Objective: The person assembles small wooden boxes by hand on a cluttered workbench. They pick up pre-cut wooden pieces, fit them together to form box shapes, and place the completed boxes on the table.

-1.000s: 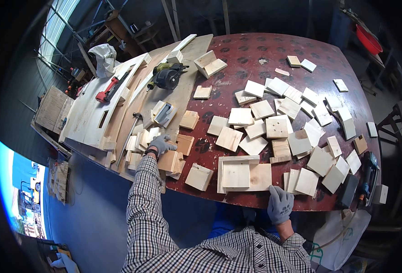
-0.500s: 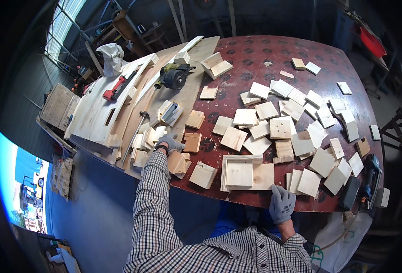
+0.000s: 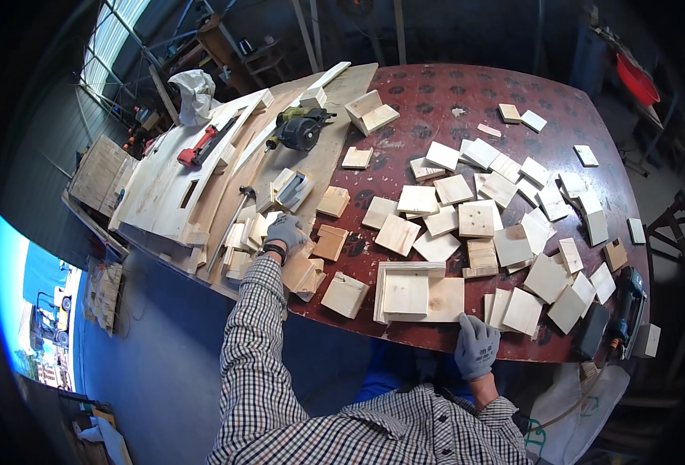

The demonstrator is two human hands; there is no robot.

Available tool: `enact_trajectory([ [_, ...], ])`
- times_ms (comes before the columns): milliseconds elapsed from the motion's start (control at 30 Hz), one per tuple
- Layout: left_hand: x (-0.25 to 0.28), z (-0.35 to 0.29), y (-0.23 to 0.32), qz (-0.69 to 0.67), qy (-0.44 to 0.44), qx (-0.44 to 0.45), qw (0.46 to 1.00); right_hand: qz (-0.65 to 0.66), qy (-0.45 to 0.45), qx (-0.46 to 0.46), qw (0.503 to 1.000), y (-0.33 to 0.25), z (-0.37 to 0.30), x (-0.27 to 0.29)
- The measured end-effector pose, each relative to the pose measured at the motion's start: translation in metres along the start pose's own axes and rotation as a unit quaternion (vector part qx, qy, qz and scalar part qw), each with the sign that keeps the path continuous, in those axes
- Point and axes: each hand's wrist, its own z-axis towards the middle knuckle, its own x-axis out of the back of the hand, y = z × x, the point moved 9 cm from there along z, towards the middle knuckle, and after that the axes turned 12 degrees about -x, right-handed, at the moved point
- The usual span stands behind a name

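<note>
Left grip [image 3: 286, 230] was over the small wood blocks [image 3: 299, 274], near left; couldn't tell if it held one (fingers hidden). Right grip [image 3: 476, 346] was at the rimmed board's [image 3: 446, 297] near-right corner, closure unclear. Blocks looked light, stiff, dry; opposite cut sides suited a hold. Surface's [image 3: 412, 105] near edge ran close; loose squares [image 3: 523, 311] crowded right, more room far middle.

I have the left arm [image 3: 255, 341] stretched well forward, its gloved left hand [image 3: 286, 230] back-up, fingertips hard to make out. My right hand [image 3: 477, 346], also gloved, sits close to the torso [image 3: 404, 426], fingers pointing forward, wrist [image 3: 485, 387] bare.
</note>
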Motion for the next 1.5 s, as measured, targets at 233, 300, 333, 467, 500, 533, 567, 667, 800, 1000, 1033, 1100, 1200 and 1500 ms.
enact_trajectory([
  [233,0.083,-0.052,0.024,-0.084,0.284,-0.046,0.954,-0.007,0.01,0.002,1.0,0.004,-0.002,-0.003],
  [300,0.107,-0.082,0.045,-0.118,0.343,-0.06,0.93,-0.011,0.018,0.01,1.0,0.003,-0.002,-0.003],
  [333,0.111,-0.095,0.052,-0.136,0.368,-0.077,0.917,-0.018,0.018,0.011,1.0,0.001,-0.002,-0.002],
  [467,0.083,-0.097,0.061,0.009,0.332,-0.124,0.935,-0.008,0.017,0.018,1.0,0.0,-0.001,-0.005],
  [500,0.071,-0.091,0.057,0.013,0.321,-0.131,0.938,-0.015,0.018,0.022,0.999,0.0,-0.001,-0.006],
  [533,0.057,-0.083,0.044,-0.055,0.327,-0.1,0.938,-0.018,0.016,0.022,0.999,0.0,0.0,-0.006],
  [567,0.043,-0.077,0.028,-0.089,0.326,-0.061,0.939,-0.022,0.014,0.021,0.999,-0.001,0.001,-0.005],
  [667,0.021,-0.047,-0.014,-0.134,0.31,-0.016,0.941,-0.021,0.005,0.022,1.0,-0.006,0.003,-0.006],
  [800,0.021,-0.019,-0.02,0.0,0.259,-0.02,0.966,-0.021,0.0,0.02,1.0,-0.004,0.003,-0.007],
  [1000,0.065,0.021,-0.032,0.124,0.288,0.042,0.949,-0.041,-0.016,0.015,0.999,-0.005,0.001,-0.01],
  [1033,0.069,0.034,-0.045,0.125,0.326,0.065,0.935,-0.042,-0.02,0.016,0.999,-0.003,0.001,-0.012],
  [1100,0.063,0.057,-0.076,0.04,0.323,0.103,0.94,-0.064,-0.017,0.02,0.998,-0.003,0.001,-0.011],
  [1200,0.045,0.103,-0.129,-0.075,0.281,0.212,0.933,-0.075,-0.005,0.007,0.997,-0.011,0.006,-0.004],
  [1500,-0.021,0.209,-0.19,-0.191,0.005,0.209,0.959,-0.105,0.002,-0.008,0.994,-0.019,0.012,0.0],
])
